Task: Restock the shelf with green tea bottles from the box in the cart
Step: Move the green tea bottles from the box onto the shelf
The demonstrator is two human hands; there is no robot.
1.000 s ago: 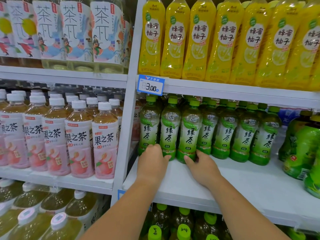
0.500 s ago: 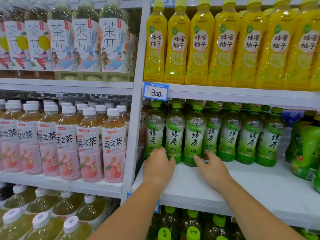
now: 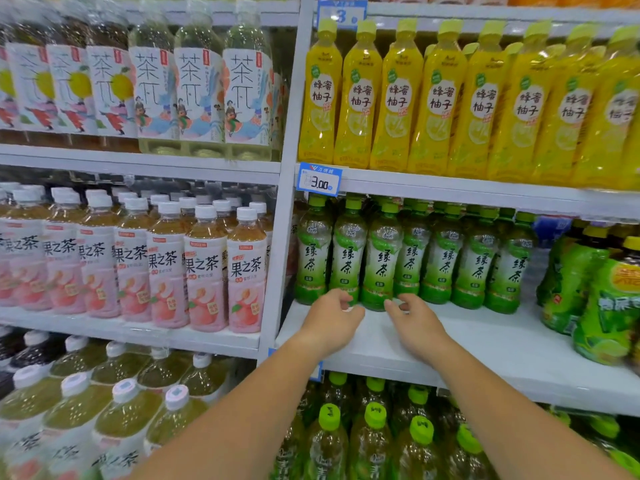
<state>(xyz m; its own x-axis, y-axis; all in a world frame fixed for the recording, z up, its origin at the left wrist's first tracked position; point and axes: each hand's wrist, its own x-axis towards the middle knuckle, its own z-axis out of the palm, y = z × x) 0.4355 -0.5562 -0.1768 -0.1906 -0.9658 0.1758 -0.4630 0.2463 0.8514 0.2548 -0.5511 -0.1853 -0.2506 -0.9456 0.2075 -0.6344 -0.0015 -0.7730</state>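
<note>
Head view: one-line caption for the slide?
Left hand and right hand at the bases of front-row green tea bottles on the white shelf, gripping nothing.

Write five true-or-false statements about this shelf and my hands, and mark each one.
1. The left hand and right hand are low, by the bases of the green tea bottles. True.
2. The yellow bottles stand one level below the green tea. False: one level above.
3. The blue price tag reads 3.00. True.
4. The right hand holds a bottle in the air. False: no bottle is lifted.
5. The pink-labelled bottles have green caps. False: white caps.
</note>
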